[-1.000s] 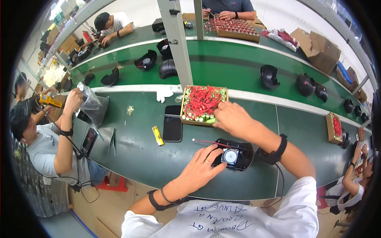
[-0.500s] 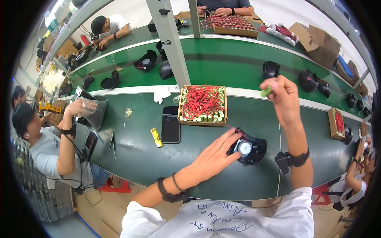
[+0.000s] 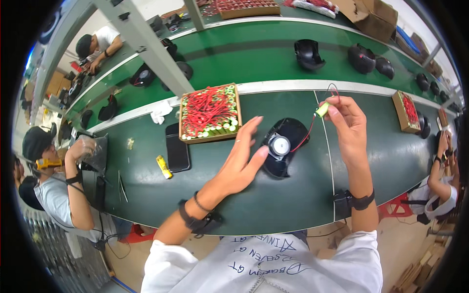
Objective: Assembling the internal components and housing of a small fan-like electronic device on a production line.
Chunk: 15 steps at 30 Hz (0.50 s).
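Observation:
In front of me on the dark green table lies a black curved plastic shell [image 3: 288,163] with a round silver speaker [image 3: 279,145] set in it. My right hand [image 3: 348,124] is raised to the right of the shell and pinches a green battery cell [image 3: 322,109] with red and dark wires. One red wire runs from the cell down toward the shell; its far end is hard to make out. My left hand [image 3: 239,161] is open beside the shell's left edge, thumb close to the speaker, fingers apart. A cardboard box [image 3: 212,139] of similar wired green cells stands beyond it.
Left of the box lie a black phone [image 3: 178,151], a yellow cylinder [image 3: 163,167], tweezers [image 3: 122,186] and crumpled white tissue [image 3: 160,112]. Behind a white rail, a green conveyor belt [image 3: 254,53] carries black shells [image 3: 309,54]. A co-worker [image 3: 58,171] sits at the left; another box [image 3: 407,112] stands right.
My left hand has come off the shell and opened. The shell now sits turned differently. The battery cell, still in my right hand, shows its wires stretched out. The whole view has shifted.

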Each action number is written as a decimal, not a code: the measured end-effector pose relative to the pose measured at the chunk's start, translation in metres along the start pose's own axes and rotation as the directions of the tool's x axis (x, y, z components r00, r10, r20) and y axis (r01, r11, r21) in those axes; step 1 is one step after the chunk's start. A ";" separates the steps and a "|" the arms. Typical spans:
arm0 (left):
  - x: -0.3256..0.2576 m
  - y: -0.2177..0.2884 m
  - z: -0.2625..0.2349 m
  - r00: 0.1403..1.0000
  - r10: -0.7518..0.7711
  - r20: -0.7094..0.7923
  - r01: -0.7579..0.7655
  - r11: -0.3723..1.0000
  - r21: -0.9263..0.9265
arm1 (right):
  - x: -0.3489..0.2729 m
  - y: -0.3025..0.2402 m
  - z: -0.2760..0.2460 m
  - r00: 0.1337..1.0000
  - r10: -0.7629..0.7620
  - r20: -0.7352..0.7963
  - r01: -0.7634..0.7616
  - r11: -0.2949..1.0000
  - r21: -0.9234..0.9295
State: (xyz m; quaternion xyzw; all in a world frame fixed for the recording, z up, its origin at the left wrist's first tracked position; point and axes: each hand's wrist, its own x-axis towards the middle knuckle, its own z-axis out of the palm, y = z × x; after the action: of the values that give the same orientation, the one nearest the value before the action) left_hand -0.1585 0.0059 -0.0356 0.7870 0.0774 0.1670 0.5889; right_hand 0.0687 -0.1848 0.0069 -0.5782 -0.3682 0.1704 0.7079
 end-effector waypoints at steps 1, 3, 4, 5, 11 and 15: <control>-0.008 0.006 0.006 0.998 -0.069 0.002 0.069 0.998 0.007 | -0.003 0.002 -0.002 1.000 0.008 -0.013 -0.008 1.000 -0.004; -0.016 0.009 0.014 0.999 -0.033 -0.027 0.038 0.976 0.216 | -0.009 0.006 0.005 0.999 0.013 -0.051 -0.008 0.995 0.095; -0.012 0.006 0.017 0.999 -0.040 -0.025 0.045 0.975 0.216 | -0.013 0.006 0.010 0.998 0.020 -0.052 -0.015 0.995 0.099; -0.008 0.003 0.018 1.000 -0.004 -0.029 0.012 0.959 0.284 | -0.017 0.005 0.017 0.999 0.052 -0.004 -0.051 0.991 0.120; 0.005 -0.028 0.029 0.991 0.102 -0.086 -0.099 0.995 0.032 | -0.039 0.019 0.047 0.991 0.039 0.126 -0.054 0.991 0.124; 0.015 -0.020 0.033 0.991 0.114 -0.066 -0.102 0.982 0.162 | -0.043 0.027 0.059 0.995 0.037 0.093 -0.045 0.995 0.086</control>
State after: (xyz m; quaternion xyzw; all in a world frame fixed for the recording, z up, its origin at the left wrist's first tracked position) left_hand -0.1311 -0.0131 -0.0607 0.8275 0.0697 0.2214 0.5113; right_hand 0.0025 -0.1648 -0.0284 -0.5457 -0.3804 0.2272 0.7113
